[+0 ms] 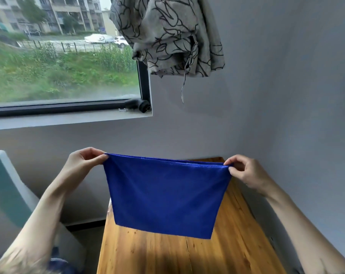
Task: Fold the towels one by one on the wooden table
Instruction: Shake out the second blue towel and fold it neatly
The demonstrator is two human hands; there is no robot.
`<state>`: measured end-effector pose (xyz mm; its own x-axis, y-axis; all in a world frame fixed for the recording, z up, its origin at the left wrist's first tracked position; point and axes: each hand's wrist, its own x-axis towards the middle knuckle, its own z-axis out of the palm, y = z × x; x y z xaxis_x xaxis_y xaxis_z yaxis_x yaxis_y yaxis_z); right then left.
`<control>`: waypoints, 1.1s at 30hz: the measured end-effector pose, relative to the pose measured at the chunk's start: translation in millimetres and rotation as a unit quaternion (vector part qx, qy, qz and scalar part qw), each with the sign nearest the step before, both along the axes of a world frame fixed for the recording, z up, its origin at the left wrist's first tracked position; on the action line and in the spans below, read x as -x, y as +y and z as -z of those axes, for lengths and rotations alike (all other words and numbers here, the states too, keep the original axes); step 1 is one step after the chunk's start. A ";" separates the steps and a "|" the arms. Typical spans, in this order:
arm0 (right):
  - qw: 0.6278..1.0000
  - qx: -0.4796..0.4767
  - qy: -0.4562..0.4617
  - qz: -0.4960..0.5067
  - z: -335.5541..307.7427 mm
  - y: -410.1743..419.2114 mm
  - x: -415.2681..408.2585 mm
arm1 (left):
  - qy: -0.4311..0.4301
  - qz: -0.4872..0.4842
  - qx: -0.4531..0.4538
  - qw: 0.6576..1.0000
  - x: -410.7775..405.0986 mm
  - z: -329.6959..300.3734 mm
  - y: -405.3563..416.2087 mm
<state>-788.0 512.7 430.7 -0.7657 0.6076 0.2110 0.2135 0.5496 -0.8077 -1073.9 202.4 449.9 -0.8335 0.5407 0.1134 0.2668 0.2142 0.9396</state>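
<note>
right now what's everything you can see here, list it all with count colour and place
blue microfibre towel: one, blue, held up in the air above the table's far end, two layers showing along its top edge
long wooden table: one, honey brown planks, below the towel, beside the right wall
patterned curtain: one, beige with black line print, bunched up at the top, right of the window
window: one, black frame, upper left, grass, fence, cars and buildings outside
small black object: one, on the sill in the window's right corner, cannot tell what it is
teal and grey seat: one, left edge
grey walls: ahead and right
left hand: fingers pinch the towel's top left corner
right hand: fingers pinch the top right corner
</note>
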 end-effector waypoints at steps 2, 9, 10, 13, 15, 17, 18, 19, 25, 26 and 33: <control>1.000 0.017 0.008 0.017 1.2 3.9 2.5 | 0.009 0.007 0.001 1.000 -0.7 -4.8 -0.6; 0.975 0.169 0.133 0.053 -3.1 9.1 13.0 | 0.023 0.043 0.006 0.999 2.9 -15.7 2.7; 0.964 0.209 0.157 0.052 -5.2 7.9 13.9 | 0.026 0.047 0.007 0.999 3.6 -15.5 2.5; 0.927 0.312 0.205 0.037 -9.7 7.4 15.0 | 0.030 0.053 0.011 0.998 5.1 -12.5 1.4; 0.913 0.347 0.215 0.021 -10.3 8.7 15.9 | 0.025 0.053 0.011 0.998 5.6 -9.1 1.2; 0.902 0.370 0.223 0.010 -9.7 9.6 16.7 | 0.023 0.053 0.013 0.998 6.3 -6.4 1.5; 0.896 0.383 0.227 0.007 -9.2 10.0 17.2 | 0.024 0.054 0.014 0.998 6.6 -5.8 2.0; 0.890 0.393 0.231 0.005 -8.0 10.9 17.3 | 0.024 0.054 0.014 0.998 6.8 -5.5 2.5; 0.876 0.420 0.238 -0.018 -5.6 13.7 16.6 | 0.022 0.049 0.008 0.999 7.0 -3.8 5.2; 0.875 0.421 0.240 -0.015 -5.7 13.1 17.7 | 0.021 0.047 0.004 0.999 6.9 -3.0 5.8; 0.957 0.245 0.145 0.059 -1.0 21.5 25.0 | 0.038 0.032 -0.004 0.999 8.5 1.9 10.1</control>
